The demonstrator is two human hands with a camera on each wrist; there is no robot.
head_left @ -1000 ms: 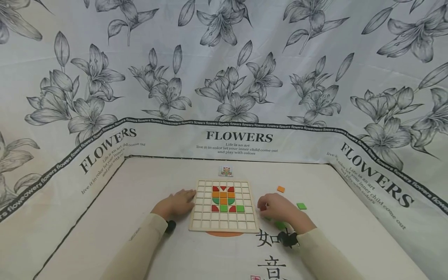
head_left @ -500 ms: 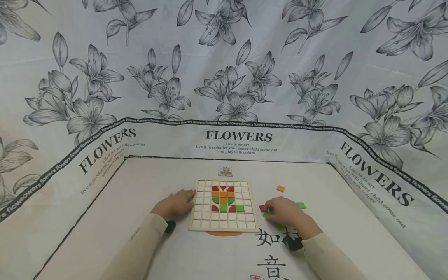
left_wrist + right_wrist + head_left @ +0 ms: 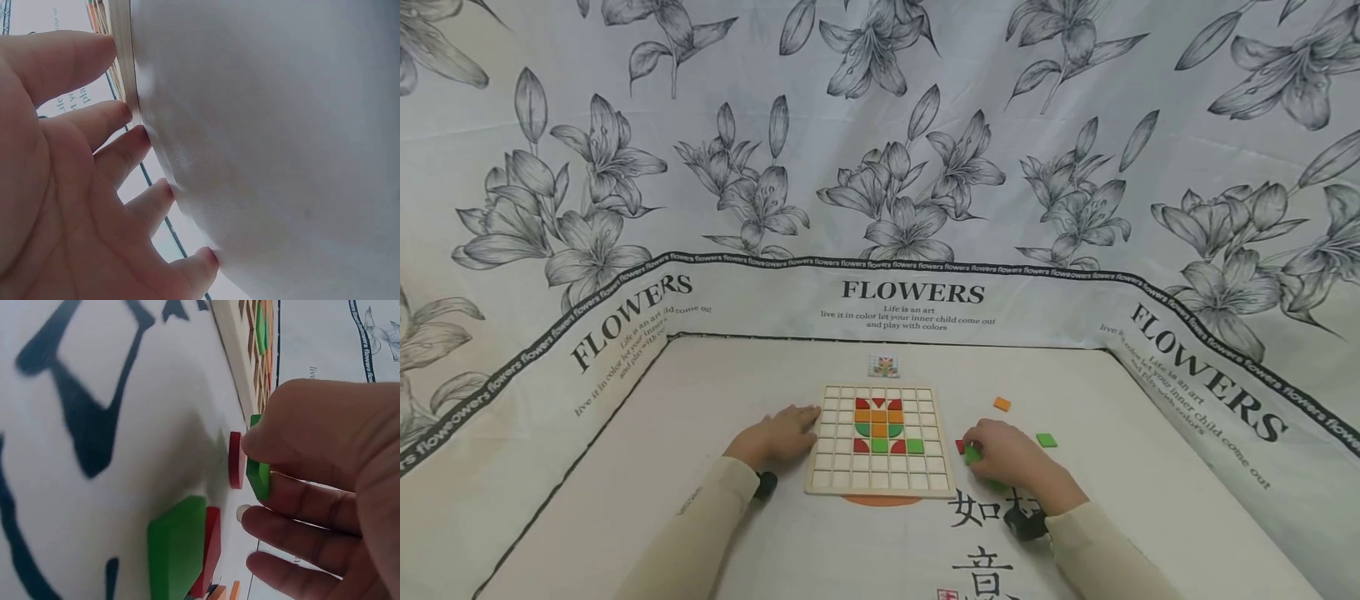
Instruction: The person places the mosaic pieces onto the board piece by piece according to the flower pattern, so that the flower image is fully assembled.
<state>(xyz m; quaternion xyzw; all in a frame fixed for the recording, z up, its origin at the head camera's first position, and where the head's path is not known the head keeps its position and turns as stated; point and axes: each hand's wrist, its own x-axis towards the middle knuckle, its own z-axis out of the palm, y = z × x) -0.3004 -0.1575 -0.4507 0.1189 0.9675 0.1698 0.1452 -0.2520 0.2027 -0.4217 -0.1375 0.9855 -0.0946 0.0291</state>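
A white curtain (image 3: 917,292) printed with grey flowers surrounds a pale table (image 3: 760,375). On it lies a square wooden board (image 3: 842,481), its grid partly filled with red, orange and green pieces. The left hand (image 3: 778,435), fingers spread apart, reaches the board's left edge. The right hand (image 3: 1003,454) is just right of the board, thumb and finger clamped on a green tile (image 3: 259,478). A small picture card (image 3: 883,367) lies beyond the board; a red tile (image 3: 235,459) is near the pinched one, an orange tile (image 3: 1002,404) farther off.
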